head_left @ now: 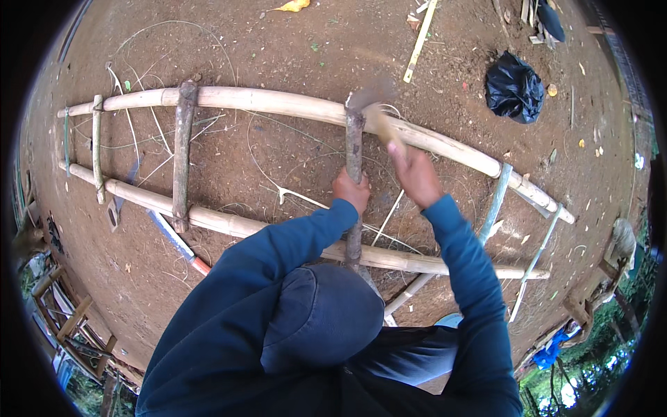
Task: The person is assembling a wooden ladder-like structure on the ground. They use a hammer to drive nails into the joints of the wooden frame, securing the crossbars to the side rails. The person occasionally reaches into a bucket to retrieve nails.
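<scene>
A bamboo frame lies on bare earth: two long pale poles, the far one (278,103) and the near one (222,224), joined by dark wooden crosspieces. My left hand (351,190) grips the middle crosspiece (354,149) partway along it. My right hand (415,170) holds the wooden handle of a hammer (375,115). The hammer's head is motion-blurred over the top end of that crosspiece, where it meets the far pole. Both forearms wear dark blue sleeves.
Another dark crosspiece (182,153) and thin bamboo sticks (97,149) tie the frame's left side. A saw with an orange handle (177,242) lies under the near pole. A black plastic bag (514,88) sits at the upper right. Thin strips and a pale slat (420,42) litter the soil.
</scene>
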Demonstrator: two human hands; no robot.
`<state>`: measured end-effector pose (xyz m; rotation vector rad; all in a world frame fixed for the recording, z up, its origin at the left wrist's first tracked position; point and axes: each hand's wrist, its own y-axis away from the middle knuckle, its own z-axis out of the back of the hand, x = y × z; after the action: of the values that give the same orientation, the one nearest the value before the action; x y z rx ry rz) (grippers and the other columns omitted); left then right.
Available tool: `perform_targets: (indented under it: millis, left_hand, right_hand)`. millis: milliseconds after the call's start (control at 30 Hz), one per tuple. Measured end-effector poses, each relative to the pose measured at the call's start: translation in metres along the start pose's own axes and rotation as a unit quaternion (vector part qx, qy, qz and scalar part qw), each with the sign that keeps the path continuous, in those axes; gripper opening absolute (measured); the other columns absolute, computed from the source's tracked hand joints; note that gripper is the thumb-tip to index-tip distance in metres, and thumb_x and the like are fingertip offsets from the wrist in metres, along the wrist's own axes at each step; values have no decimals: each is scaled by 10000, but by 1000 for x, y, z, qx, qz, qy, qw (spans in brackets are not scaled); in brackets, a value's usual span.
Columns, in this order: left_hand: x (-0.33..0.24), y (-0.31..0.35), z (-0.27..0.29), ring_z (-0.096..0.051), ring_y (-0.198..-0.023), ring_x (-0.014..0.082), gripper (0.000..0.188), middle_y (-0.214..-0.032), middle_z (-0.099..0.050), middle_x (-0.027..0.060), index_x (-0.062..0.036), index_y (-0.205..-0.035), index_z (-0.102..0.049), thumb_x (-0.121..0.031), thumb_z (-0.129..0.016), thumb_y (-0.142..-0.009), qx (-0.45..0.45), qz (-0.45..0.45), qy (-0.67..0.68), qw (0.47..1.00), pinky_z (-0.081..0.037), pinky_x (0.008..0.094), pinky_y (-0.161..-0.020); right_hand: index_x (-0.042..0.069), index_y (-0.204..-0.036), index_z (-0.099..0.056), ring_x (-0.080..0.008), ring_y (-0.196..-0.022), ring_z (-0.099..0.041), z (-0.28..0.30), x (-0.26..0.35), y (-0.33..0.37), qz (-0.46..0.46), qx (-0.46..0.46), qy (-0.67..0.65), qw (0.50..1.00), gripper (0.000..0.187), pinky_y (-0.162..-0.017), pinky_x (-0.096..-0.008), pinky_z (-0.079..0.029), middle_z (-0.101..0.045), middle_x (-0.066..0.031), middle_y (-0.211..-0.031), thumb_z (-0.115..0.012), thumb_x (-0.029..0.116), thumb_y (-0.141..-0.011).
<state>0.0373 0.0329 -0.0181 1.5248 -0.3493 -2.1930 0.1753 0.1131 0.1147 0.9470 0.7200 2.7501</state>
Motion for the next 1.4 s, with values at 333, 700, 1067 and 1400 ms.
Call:
perform_targets:
  millis: [333, 700, 1067, 1400]
  left_hand:
    - [-25, 6, 11, -651, -813, 423, 210, -806, -650, 243, 15, -945, -582, -132, -664, -820, 16, 40, 5, 999, -504, 450, -701]
    - [-26, 14, 5, -651, -786, 424, 201, -786, -647, 245, 20, -933, -588, -128, -664, -820, 10, 34, -24, 999, -509, 446, -702]
    - [-14, 22, -1, -639, -624, 315, 197, -705, -621, 195, 20, -918, -575, -140, -659, -841, -16, -10, -32, 999, -494, 404, -602]
    - [-16, 37, 1, -656, -793, 423, 217, -798, -646, 260, 26, -916, -586, -147, -662, -811, 4, 61, -20, 998, -514, 441, -687]
  right_hand:
    - [40, -764, -580, -204, -525, -502, 8, 21, 20, 243, -262, -338, 870, 445, -499, -314, -423, -507, -47, -629, -511, 426, -973]
    - [84, -795, -568, -203, -537, -537, -11, 2, 17, 351, -315, -360, 805, 351, -521, -334, -474, -565, -85, -701, -523, 379, -979]
    - [55, -902, -559, -239, -539, -555, 20, 5, 28, 344, -357, -400, 771, 577, -513, -355, -490, -572, -119, -657, -375, 598, -962]
    - [69, -657, -513, -225, -528, -508, 60, 13, 45, 356, -223, -508, 752, 370, -543, -343, -470, -502, -53, -614, -520, 282, -959]
